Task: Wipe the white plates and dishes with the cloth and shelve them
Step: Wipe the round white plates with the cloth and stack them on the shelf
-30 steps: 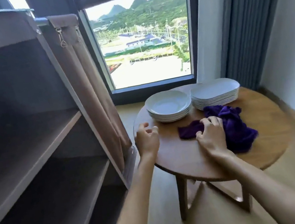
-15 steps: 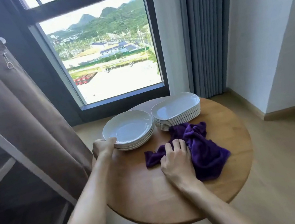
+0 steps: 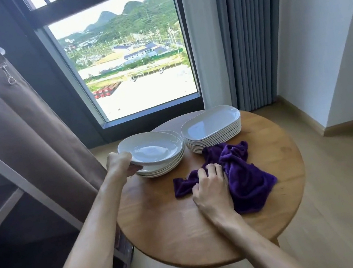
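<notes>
A stack of round white dishes [image 3: 164, 167] stands on the round wooden table [image 3: 175, 227]. My left hand [image 3: 121, 164] grips the near left rim of the top round dish [image 3: 152, 148], which is tilted up off the stack. To the right stands a stack of white oblong plates [image 3: 213, 128]. In front of it lies a crumpled purple cloth [image 3: 245, 176], and my right hand [image 3: 211, 188] grips its left part with curled fingers.
A shelf unit [image 3: 1, 210] with a brown fabric cover [image 3: 13, 128] pulled aside stands close on the left. Behind the table are a window [image 3: 134, 70] and grey curtains [image 3: 245, 33]. Wooden floor [image 3: 341, 176] stretches to the right, up to a white wall.
My view has swung right, from the shelves to the table. My left hand moved from the table edge to the round stack and raised the top dish. My right hand stays on the cloth.
</notes>
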`<action>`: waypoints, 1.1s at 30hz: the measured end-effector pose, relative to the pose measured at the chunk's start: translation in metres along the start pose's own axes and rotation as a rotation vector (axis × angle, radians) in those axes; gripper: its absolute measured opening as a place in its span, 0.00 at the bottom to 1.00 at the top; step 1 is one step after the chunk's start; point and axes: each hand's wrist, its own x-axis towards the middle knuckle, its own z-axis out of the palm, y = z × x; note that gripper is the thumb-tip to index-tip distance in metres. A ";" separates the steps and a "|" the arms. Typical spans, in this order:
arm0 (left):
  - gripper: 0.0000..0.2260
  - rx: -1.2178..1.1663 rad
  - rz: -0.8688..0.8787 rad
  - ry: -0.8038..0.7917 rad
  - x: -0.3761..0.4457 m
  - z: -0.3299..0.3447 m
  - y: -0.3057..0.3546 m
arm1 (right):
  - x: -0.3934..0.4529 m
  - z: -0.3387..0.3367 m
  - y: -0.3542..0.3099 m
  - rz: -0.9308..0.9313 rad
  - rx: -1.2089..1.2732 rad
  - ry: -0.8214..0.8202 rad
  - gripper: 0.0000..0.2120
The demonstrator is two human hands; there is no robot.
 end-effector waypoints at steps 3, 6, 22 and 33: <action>0.10 -0.214 -0.086 -0.048 -0.010 0.001 -0.003 | 0.001 -0.001 0.002 0.004 0.125 -0.021 0.10; 0.09 -0.353 -0.099 0.037 -0.021 0.005 -0.010 | 0.002 -0.020 -0.003 0.094 0.515 0.005 0.10; 0.17 -0.911 -0.104 -0.072 -0.127 0.000 -0.035 | 0.028 -0.100 0.033 0.596 0.663 0.223 0.12; 0.14 -0.985 0.004 -0.001 -0.185 0.026 -0.064 | 0.008 -0.139 -0.082 -0.154 0.635 -0.296 0.22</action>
